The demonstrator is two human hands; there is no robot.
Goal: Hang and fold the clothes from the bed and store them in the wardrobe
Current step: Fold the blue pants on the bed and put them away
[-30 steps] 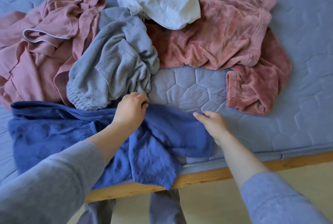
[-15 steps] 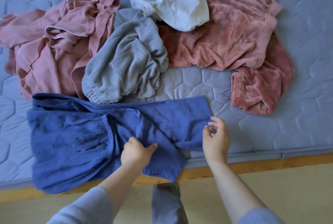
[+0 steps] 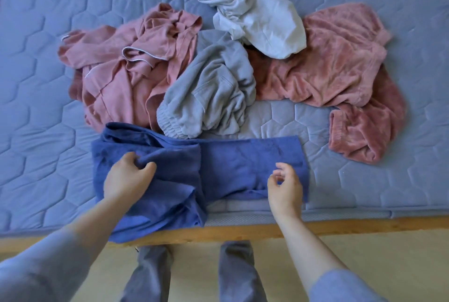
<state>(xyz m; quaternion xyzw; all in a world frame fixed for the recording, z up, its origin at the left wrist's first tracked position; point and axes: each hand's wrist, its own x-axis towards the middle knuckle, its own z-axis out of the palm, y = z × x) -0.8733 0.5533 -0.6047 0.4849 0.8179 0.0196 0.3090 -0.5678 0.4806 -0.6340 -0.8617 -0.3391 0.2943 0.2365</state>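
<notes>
A dark blue garment (image 3: 243,163) lies partly folded along the near edge of the bed, its lower left corner hanging over the frame. My left hand (image 3: 128,177) grips a bunched fold on its left half. My right hand (image 3: 285,187) is over the garment's right end with loosely curled fingers and holds nothing. Behind it lie a crumpled pink garment (image 3: 116,78), grey sweatpants (image 3: 211,92), a white garment (image 3: 255,14) and a pink fleece piece (image 3: 335,63), with a second fleece piece (image 3: 359,131) below that.
The quilted blue mattress (image 3: 48,58) stretches left, right and behind the pile. A wooden bed frame (image 3: 340,226) runs along the near edge. My legs (image 3: 150,272) stand on the pale floor against it.
The blue garment's left part now lies folded over toward its middle, so it is narrower. My left hand moved left and up onto that fold. My right hand let go of the garment's right edge.
</notes>
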